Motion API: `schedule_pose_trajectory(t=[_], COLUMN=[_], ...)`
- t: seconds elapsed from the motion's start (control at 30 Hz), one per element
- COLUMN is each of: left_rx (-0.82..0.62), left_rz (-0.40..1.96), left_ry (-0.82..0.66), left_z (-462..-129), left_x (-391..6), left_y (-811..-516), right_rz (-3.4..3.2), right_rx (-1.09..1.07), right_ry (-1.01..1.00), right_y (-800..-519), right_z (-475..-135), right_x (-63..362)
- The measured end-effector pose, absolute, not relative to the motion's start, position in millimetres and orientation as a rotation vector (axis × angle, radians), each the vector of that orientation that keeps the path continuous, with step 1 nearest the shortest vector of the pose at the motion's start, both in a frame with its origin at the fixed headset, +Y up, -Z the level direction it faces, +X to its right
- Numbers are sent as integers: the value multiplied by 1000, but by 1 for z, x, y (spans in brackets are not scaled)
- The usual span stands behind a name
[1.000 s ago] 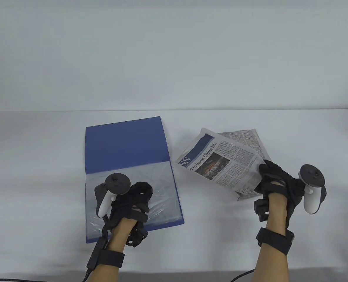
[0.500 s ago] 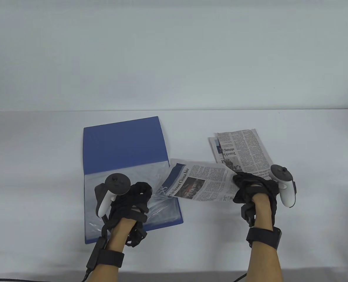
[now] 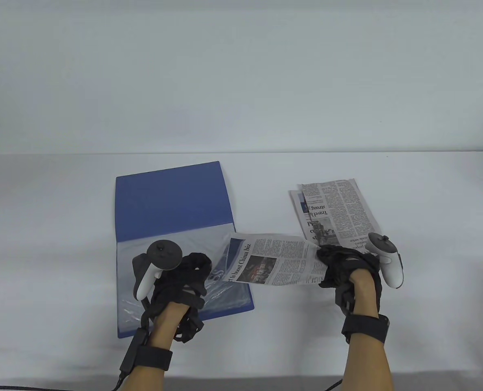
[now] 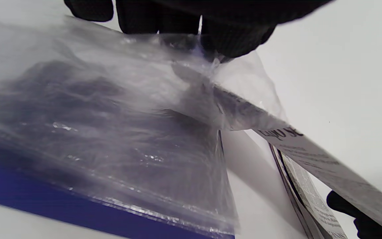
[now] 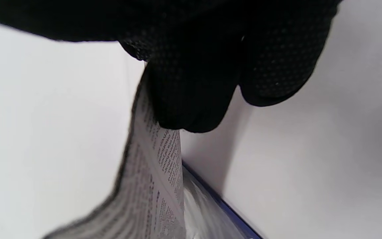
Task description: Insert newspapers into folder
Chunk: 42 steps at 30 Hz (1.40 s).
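An open blue folder [image 3: 172, 199] lies on the table with clear plastic sleeves [image 3: 143, 252] on its near half. My left hand [image 3: 184, 277] holds up the top sleeve at its right edge; the left wrist view shows its fingers [image 4: 230, 39] pinching the plastic [image 4: 111, 126]. My right hand [image 3: 343, 264] grips a folded newspaper [image 3: 274, 260] by its right end. The paper's left end has gone into the lifted sleeve. It shows in the left wrist view [image 4: 327, 162] and in the right wrist view [image 5: 151, 186] under my fingers [image 5: 191, 86].
A small stack of further newspapers [image 3: 335, 207] lies on the white table [image 3: 46, 228] to the right, behind my right hand. Cables trail off the table's front edge at the left.
My right hand lifted one newspaper off the stack and carried it left. Its left end has now slid into the sleeve. The left hand has stayed put.
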<state>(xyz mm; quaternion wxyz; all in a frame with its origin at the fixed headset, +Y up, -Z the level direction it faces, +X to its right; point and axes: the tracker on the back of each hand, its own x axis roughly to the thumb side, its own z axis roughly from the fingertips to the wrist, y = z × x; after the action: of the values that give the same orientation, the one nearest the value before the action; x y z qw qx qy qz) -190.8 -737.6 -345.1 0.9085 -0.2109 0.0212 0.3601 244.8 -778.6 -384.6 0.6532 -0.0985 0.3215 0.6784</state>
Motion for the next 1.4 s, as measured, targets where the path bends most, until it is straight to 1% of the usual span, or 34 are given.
schedule_pose_trajectory(t=[0.07,0.13,0.2,0.23,0.3,0.4,0.43,0.5,0.6,0.63,0.77,0.97,1.17,1.27,1.4], left_rx=[-449,-465,-477,-480,-484,-484,-485,-487,-489,-492,-491,-475,-459,-462,-450], left_rz=[709,681,650,641,619,604,608,610,598,592,578,581,600,592,634], left_ry=[29,17,4,0,-8,-9,-7,-5,-1,0,-6,-15,-23,-23,-14], left_z=[-346,-346,-346,-347,-347,-348,-348,-348,-348,-348,-348,-349,-348,-348,-347], left_x=[-188,-185,-181,-179,-176,-175,-175,-176,-176,-176,-175,-175,-175,-176,-179], left_y=[-739,-740,-741,-742,-742,-743,-743,-743,-744,-744,-744,-743,-742,-742,-740], right_rz=[1608,1670,1722,1756,1823,1857,1840,1812,1822,1823,1810,1869,1856,1872,1861], right_rx=[-242,-205,-132,-131,-187,-391,-396,-330,-131,-92,32,243,447,475,442], right_ry=[758,758,690,648,570,415,382,397,476,507,517,566,708,743,699], right_y=[-781,-780,-775,-771,-764,-751,-749,-748,-754,-756,-761,-761,-768,-768,-764], right_z=[-390,-398,-408,-410,-412,-405,-404,-408,-419,-422,-426,-419,-407,-403,-405], right_x=[246,245,240,238,232,220,215,203,178,168,136,84,29,16,26])
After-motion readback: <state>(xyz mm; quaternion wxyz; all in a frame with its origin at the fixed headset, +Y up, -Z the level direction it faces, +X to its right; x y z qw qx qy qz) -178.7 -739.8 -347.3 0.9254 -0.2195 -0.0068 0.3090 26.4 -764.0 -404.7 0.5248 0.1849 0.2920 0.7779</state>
